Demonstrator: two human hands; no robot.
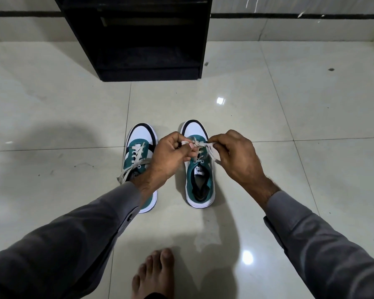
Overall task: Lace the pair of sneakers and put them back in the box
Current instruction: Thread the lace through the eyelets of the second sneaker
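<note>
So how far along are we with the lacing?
Left sneaker looks threaded through its eyelets, its lace ends loose and no bow visible. Both hands, left hand and right hand, pinch the lace above the right sneaker. Left: finishing this one, then boxing both; no box is in view.

Indoor room, likely a home
Glossy pale floor tiles (289, 108), a black open-shelved cabinet (138, 35) against the tiled wall (289, 26), and a bare foot (153, 275).
</note>
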